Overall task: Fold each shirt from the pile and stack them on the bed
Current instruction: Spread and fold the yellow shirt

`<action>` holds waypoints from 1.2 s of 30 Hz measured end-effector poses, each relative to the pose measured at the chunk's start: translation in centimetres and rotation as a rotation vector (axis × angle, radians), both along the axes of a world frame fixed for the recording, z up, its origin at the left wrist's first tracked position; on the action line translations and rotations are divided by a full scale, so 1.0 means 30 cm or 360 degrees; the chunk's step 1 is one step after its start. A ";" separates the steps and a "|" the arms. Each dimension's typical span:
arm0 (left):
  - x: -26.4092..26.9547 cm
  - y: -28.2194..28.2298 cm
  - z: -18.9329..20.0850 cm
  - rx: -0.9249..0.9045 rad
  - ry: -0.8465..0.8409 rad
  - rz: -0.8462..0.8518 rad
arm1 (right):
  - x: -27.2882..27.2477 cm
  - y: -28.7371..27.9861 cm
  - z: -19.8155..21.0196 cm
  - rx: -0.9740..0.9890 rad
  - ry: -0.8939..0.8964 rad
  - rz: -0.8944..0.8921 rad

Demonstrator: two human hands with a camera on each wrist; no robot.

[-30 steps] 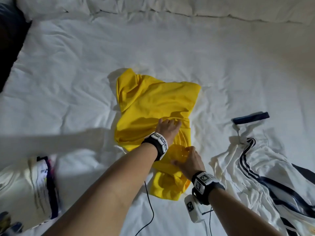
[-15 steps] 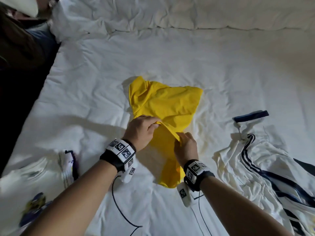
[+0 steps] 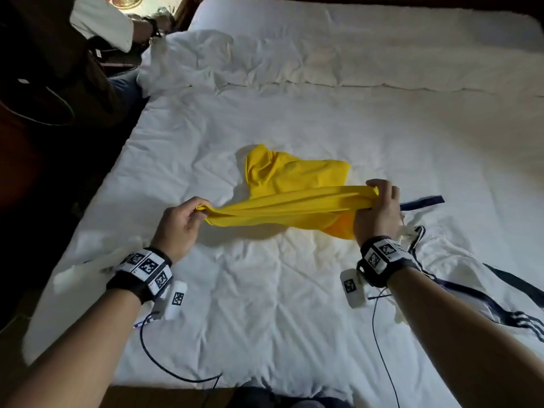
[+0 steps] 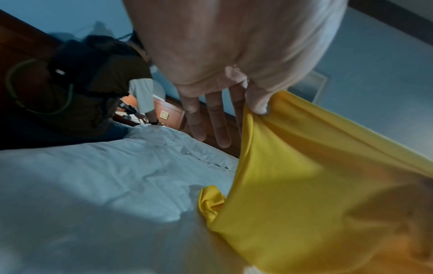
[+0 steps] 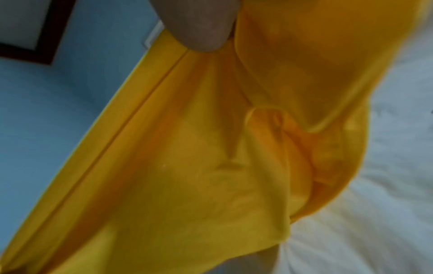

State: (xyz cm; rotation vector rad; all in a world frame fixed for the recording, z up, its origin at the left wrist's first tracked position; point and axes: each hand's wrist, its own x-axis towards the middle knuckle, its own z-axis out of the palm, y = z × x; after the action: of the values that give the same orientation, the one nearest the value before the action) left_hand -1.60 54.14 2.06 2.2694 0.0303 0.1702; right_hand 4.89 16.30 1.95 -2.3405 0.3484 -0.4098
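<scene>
The person is working on a yellow shirt (image 3: 297, 184) in the middle of the white bed (image 3: 294, 304). The left hand (image 3: 179, 225) pinches one end of the shirt's near edge between thumb and first finger, and the other fingers (image 4: 220, 126) stick out straight. The right hand (image 3: 375, 213) is curled round the other end of that edge. The edge is pulled tight between the two hands and lifted off the bed, while the far part of the shirt lies bunched on the sheet. It looks like the shirt is only being spread out, so its folding has hardly begun. A white shirt with dark stripes (image 3: 471, 278) lies crumpled on the right side of the bed, just beside the right wrist, and it is not folded. Some white cloth (image 3: 88, 260) lies at the left edge of the bed, but it is too blurry to tell if it is a folded shirt. No neat stack can be seen for sure. So most of the job seems left: fold the yellow shirt, fold the striped one, and stack them.
</scene>
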 end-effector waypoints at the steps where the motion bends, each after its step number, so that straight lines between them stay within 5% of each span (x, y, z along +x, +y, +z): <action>1: -0.034 0.020 -0.004 0.0023 -0.0021 0.0044 | -0.017 0.005 0.032 0.0039 -0.0129 -0.0027; 4: -0.154 0.064 -0.064 0.0097 -0.0020 0.0112 | -0.129 -0.017 0.020 -0.0087 -0.0202 0.0047; 6: -0.258 0.074 -0.157 0.0220 0.0116 -0.0042 | -0.265 -0.049 -0.085 -0.0446 -0.0028 0.0544; 11: -0.515 0.069 -0.434 0.0662 0.0833 -0.0448 | -0.566 -0.152 -0.355 -0.1165 0.0694 0.1699; 14: -0.589 0.034 -0.531 0.0892 0.1229 -0.0543 | -0.643 -0.179 -0.444 -0.1278 0.1315 0.1993; 16: -0.590 0.006 -0.575 0.0818 0.1279 -0.0283 | -0.649 -0.171 -0.467 -0.1018 0.1427 0.1643; 19: -0.532 -0.049 -0.615 0.0693 0.1273 0.0221 | -0.599 -0.135 -0.546 -0.0312 0.1237 0.0637; 22: -0.473 -0.100 -0.669 0.0691 0.1453 0.0419 | -0.542 -0.104 -0.653 0.0048 0.1560 0.0058; 26: -0.417 -0.160 -0.743 0.0772 0.1513 0.0467 | -0.540 -0.047 -0.734 -0.0167 0.1754 -0.0022; 32: -0.377 -0.177 -0.792 0.0805 0.1381 0.0431 | -0.557 -0.069 -0.755 0.0122 0.1313 -0.0051; 36: -0.370 -0.148 -0.752 0.0812 0.1540 0.0487 | -0.574 -0.146 -0.705 0.0001 0.1639 -0.0117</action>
State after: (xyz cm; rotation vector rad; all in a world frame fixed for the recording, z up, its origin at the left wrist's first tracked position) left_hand -12.72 49.69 -20.48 2.6125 0.9271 -0.8591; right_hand -12.34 11.93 -19.20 -2.3607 0.8954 0.8098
